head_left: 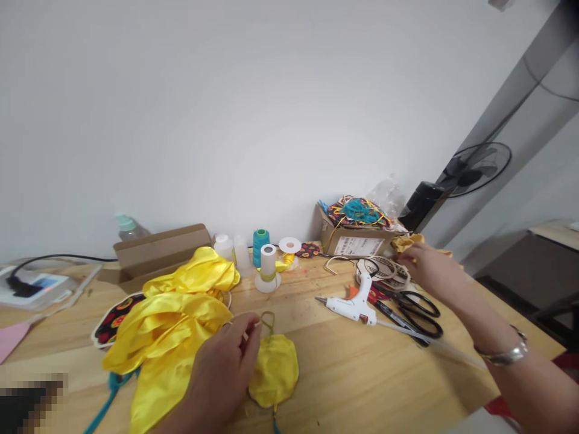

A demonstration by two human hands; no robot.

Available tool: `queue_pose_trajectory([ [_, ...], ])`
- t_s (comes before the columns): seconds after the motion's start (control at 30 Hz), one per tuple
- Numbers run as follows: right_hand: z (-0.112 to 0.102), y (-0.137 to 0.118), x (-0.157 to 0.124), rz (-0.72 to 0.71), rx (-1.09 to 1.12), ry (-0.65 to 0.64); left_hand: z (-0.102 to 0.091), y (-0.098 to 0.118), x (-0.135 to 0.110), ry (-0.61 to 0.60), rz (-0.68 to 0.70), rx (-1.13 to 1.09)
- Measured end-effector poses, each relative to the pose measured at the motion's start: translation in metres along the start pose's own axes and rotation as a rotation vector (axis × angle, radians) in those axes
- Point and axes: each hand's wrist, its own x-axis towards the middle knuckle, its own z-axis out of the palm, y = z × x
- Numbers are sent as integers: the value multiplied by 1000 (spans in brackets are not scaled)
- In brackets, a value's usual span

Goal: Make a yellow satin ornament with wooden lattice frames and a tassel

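Observation:
My left hand (pixel 226 361) rests on the wooden table (pixel 344 374), fingers pinched on a small loop (pixel 266 319) at the top of a round yellow fabric piece (pixel 274 371). My right hand (pixel 427 265) reaches far right, fingers curled at the stack of round wooden cut-outs (pixel 386 271) and a bit of yellow cloth (pixel 407 242). What it holds, if anything, is unclear. A silver bracelet (pixel 509 354) circles that wrist.
A heap of yellow satin (pixel 176 313) lies at left over a patterned fabric round (pixel 115 316). A white glue gun (pixel 355 304), black scissors (pixel 420 313), thread spools (pixel 266 265), small white bottles (pixel 233 250), two cardboard boxes (pixel 357 241) and a fan (pixel 474 169) are nearby.

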Motion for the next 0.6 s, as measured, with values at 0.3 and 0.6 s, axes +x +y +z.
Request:
queue_pose_trajectory([
  [0.3,28,-8,0,-327,-57,-175,-3,5,3,25,-16,-17],
  [0.6,-11,-7,9,-529,-251,-56,-4,4,1,6,-24,-1],
])
